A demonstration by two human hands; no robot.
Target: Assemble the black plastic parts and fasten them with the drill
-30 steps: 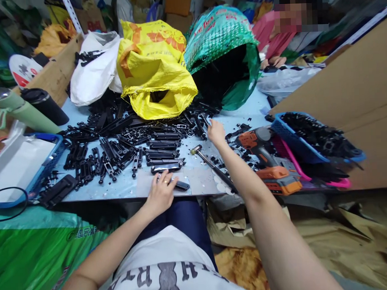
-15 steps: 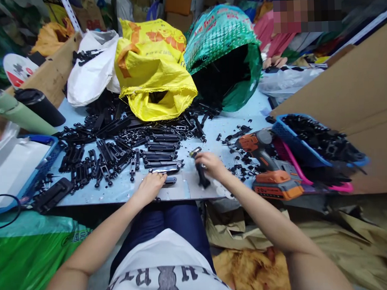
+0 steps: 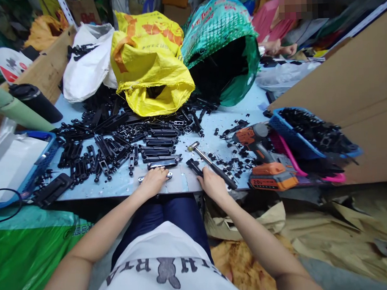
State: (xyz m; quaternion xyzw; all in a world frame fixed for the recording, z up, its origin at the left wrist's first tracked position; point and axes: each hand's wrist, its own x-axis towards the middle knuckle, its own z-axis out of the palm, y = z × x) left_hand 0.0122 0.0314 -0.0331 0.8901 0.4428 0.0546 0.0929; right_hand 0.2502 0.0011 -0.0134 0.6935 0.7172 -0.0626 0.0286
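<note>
My left hand point(image 3: 155, 181) is closed over a slim dark bar part point(image 3: 170, 175) near the table's front edge; both ends of the bar stick out past the fingers. My right hand point(image 3: 213, 184) grips a short black plastic part point(image 3: 193, 165) that points up and left. Just right of that hand lies a hammer point(image 3: 214, 164), its metal head away from me and its dark handle towards the edge. Beyond my left hand, several assembled black bars point(image 3: 162, 150) are lined up in a column.
Loose black parts point(image 3: 105, 154) spread over the left of the table. A cordless drill point(image 3: 270, 172) and a blue basket point(image 3: 316, 132) of parts stand right. Yellow point(image 3: 155, 66), green point(image 3: 221, 38) and white point(image 3: 87, 68) sacks sit behind. Another person's hands point(image 3: 279, 47) are at the far right.
My right hand has moved down towards the table edge, and the hammer now lies uncovered beside it. My left hand has shifted slightly right along the bar. The whole view has tilted slightly.
</note>
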